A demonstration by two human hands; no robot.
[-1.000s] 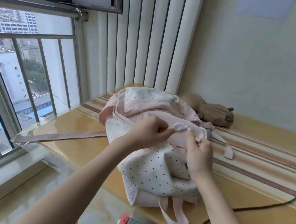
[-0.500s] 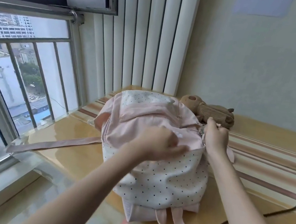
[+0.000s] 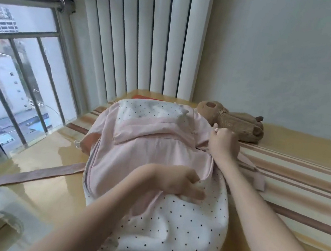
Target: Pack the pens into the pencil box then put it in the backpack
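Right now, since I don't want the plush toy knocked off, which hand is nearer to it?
The right hand. It is closed at the backpack's far right edge, just beside the brown plush toy. The left hand presses the middle of the backpack, farther from the toy.

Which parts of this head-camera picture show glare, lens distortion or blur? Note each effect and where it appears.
Head view: daylight from the window puts a shiny glare on the yellow tabletop beside the backpack; the wide lens bows the window bars and the vertical blinds; the left hand and right hand look slightly soft; the plush toy stays fairly clear.
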